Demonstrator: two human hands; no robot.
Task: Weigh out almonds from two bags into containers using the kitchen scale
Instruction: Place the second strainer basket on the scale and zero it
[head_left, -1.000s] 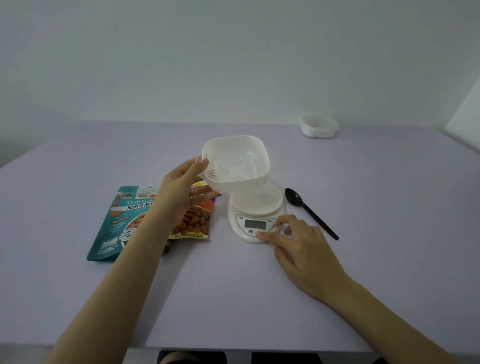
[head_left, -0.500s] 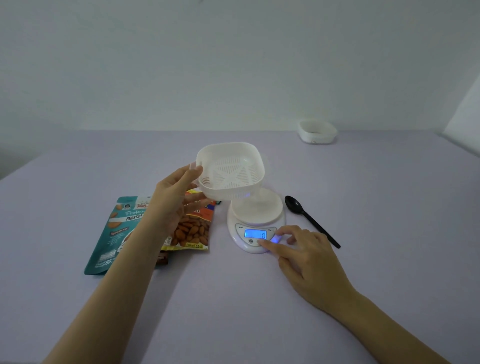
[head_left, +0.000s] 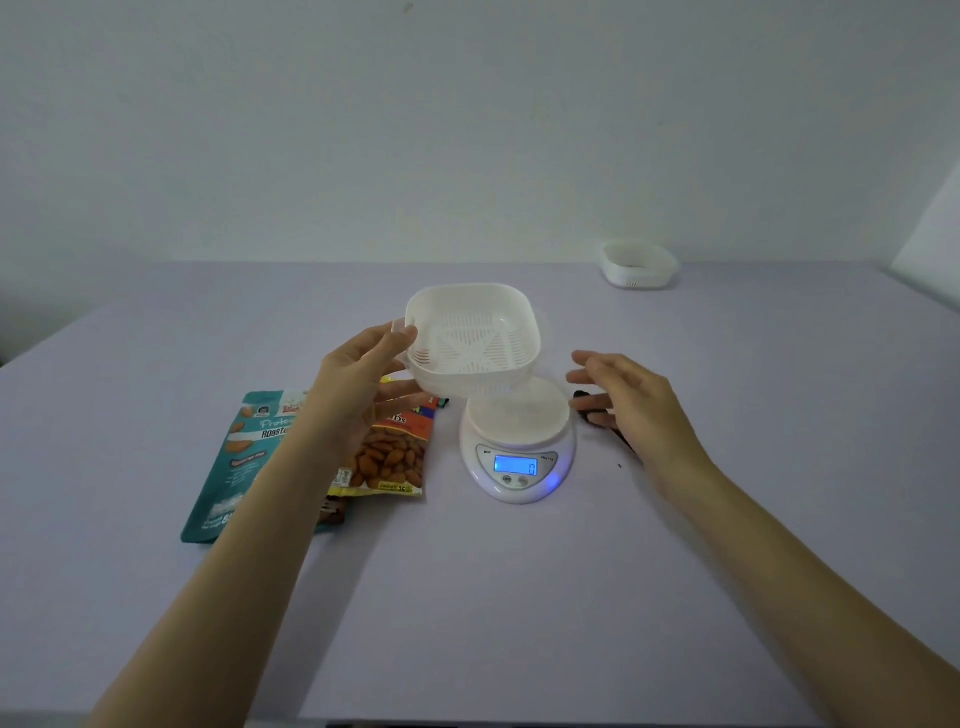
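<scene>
Reaching in from the near edge of the table (head_left: 467, 597), your forearms come up on either side of the scale (head_left: 519, 441), whose blue display is lit. Left of the scale lie two bags flat on the table: the orange bag (head_left: 395, 457) nearer it, the teal bag (head_left: 234, 467) beyond; your forearm hides where they meet. Your left hand (head_left: 358, 384) grips the left rim of the basket (head_left: 472, 338), thumb over the edge and fingers beneath. It holds the slotted basket in the air above the scale's back left edge, tipped toward you. Your right hand (head_left: 628, 400) hovers just right of the scale, fingers straight and spread, holding nothing. Under it shows a dark tip, probably the spoon (head_left: 577, 396), mostly hidden. Far behind and right of the scale sits a white tub (head_left: 639, 265).
</scene>
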